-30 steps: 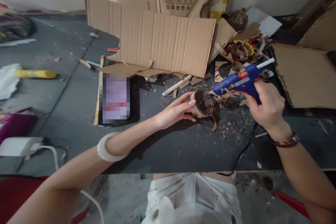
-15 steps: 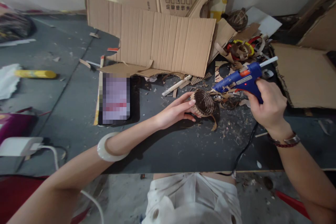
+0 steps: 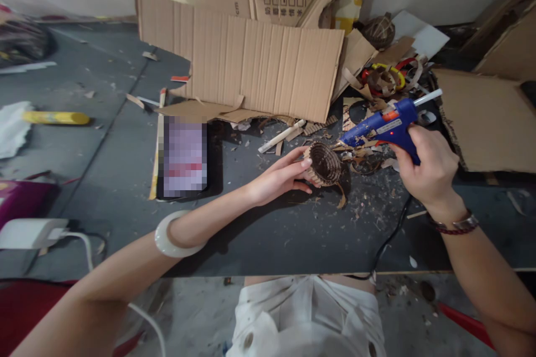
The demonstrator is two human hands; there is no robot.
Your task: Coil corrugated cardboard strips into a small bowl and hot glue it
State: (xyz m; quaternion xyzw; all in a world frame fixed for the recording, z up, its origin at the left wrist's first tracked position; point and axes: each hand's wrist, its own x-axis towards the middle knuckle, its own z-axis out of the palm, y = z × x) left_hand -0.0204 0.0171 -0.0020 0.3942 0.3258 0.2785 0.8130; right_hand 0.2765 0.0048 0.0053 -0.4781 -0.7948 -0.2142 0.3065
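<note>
Basket (image 3: 324, 163), small, round and woven from dark strips, sits in the left hand (image 3: 278, 175). The left fingers (image 3: 302, 163) curl around its near wall in a firm hold, and I cannot tell whether its base touches the desk (image 3: 293, 240) below. Being round, it has no clear long axis, and its mouth faces up toward the camera.

Just to the right of those fingers, the right hand (image 3: 427, 164) wraps around the grip of a blue glue gun (image 3: 387, 125). The gun's long axis runs from the nozzle, beside the basket rim at lower left, up to the white glue stick (image 3: 427, 97) at upper right. What has changed is slight: the gun has levelled a little and its nozzle has eased back, while the basket has barely moved. The tip now stands just apart from the rim, with brown scraps (image 3: 360, 152) between them.

Beyond the left fingers lie a sheet of corrugated cardboard (image 3: 251, 61) and a phone (image 3: 185, 156), its screen blurred. Below the right fingers, a black cord (image 3: 391, 240) trails across the desk — a bracelet (image 3: 456, 225) circles that wrist, and a white bangle (image 3: 173, 234) circles the other forearm.
</note>
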